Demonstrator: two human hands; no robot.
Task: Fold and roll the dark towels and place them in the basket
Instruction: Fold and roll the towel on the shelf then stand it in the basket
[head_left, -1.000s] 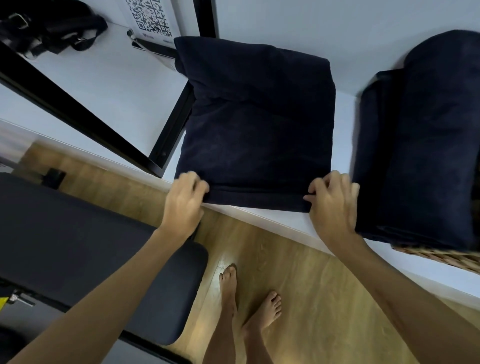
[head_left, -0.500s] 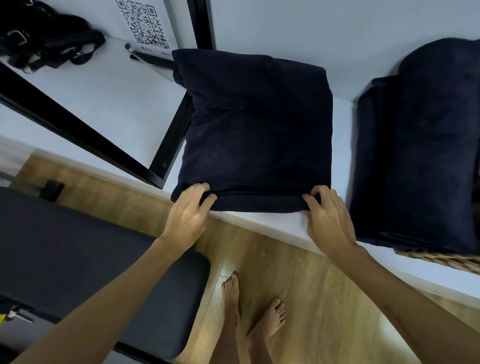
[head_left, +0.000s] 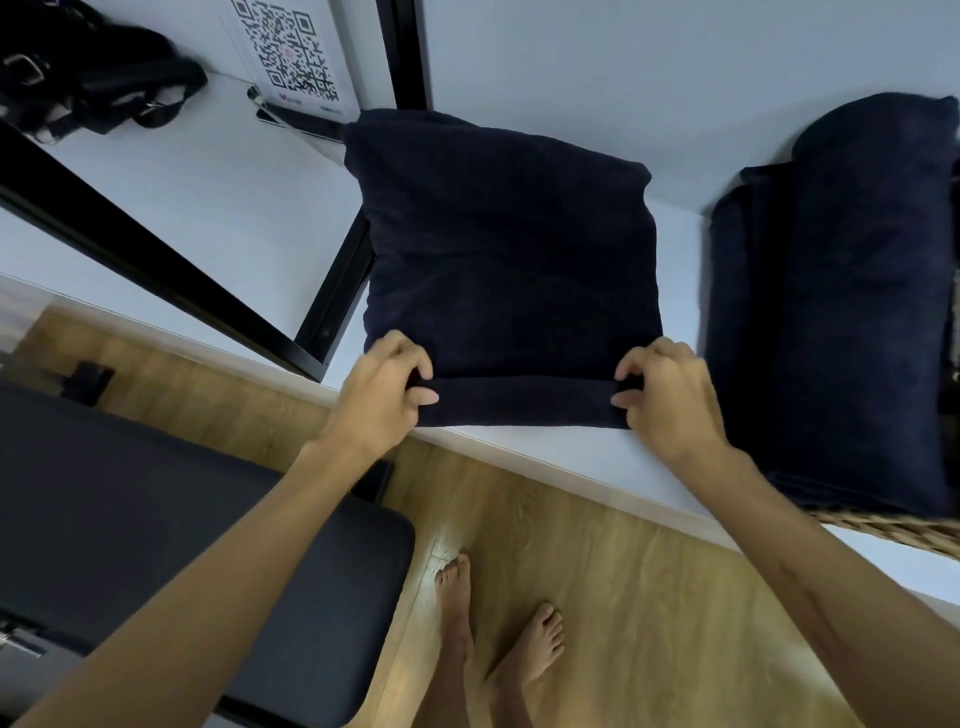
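Surface: a white table (head_left: 545, 447), smooth and matte, over a wood-grain plank floor (head_left: 623, 597); a black frame bar (head_left: 337, 291) crosses the table left of the folded towel.
Folded towel (head_left: 509, 260): dark navy, soft terry, squarish, flat on the table, its near edge turned into a thin roll.
Left hand (head_left: 384, 395): fingers curled, pinching the roll's left end.
Right hand (head_left: 670, 400): fingers curled, pinching the right end.
Basket (head_left: 893, 525): woven wicker, right of the folded towel, holding more dark towels (head_left: 841, 312).
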